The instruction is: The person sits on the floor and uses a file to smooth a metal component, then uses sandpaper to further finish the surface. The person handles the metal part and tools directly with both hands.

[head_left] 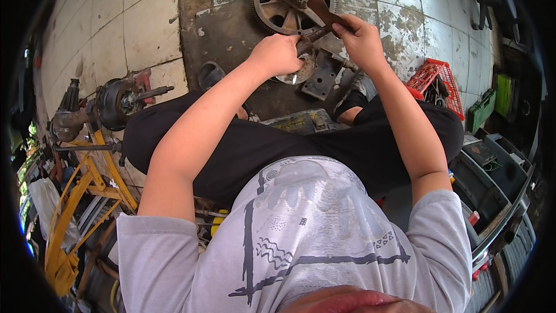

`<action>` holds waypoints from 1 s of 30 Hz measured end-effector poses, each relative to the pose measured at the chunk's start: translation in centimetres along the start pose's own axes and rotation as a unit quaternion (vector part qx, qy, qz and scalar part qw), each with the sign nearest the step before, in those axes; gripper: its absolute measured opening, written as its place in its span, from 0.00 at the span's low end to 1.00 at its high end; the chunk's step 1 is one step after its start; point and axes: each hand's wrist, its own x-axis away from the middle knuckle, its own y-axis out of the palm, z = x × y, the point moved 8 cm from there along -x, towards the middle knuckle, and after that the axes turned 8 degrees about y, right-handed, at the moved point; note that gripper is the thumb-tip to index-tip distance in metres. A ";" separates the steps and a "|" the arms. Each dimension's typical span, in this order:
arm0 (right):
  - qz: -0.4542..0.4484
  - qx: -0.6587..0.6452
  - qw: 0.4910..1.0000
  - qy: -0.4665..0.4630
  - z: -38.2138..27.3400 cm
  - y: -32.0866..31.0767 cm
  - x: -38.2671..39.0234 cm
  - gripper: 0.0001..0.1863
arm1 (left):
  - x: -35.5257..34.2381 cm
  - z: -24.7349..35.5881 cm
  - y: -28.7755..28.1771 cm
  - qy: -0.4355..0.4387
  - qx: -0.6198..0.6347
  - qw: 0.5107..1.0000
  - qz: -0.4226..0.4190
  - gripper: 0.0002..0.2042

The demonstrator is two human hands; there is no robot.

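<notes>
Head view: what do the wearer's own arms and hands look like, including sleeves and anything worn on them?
The left sleeve and right sleeve are short, plain and light grey, ending above the elbows. Below them both arms are bare. The left hand and right hand are ungloved, and no watch or bracelet shows.

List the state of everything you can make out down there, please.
Left hand: closed on a dark part, mostly hidden
Right hand: closed on a brown flat piece
Brown flat piece: gripped, rusty-looking
Toothed flywheel: lying flat, rusty-looking
Drilled metal block: resting, holes showing
Red crate: open, loaded
Floor tiles: stained
</notes>
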 end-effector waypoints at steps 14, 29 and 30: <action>0.002 -0.010 1.000 0.006 1.2 0.4 -0.1 0.15 | -0.1 -0.1 0.2 0.000 -0.006 1.000 -0.001 0.28; 0.007 0.004 1.000 0.003 1.3 0.2 -0.2 0.16 | 0.1 0.1 0.0 0.001 -0.004 1.000 0.001 0.27; 0.012 -0.005 1.000 -0.012 1.0 0.5 -0.2 0.16 | 0.3 0.0 -0.2 -0.005 0.003 1.000 0.004 0.27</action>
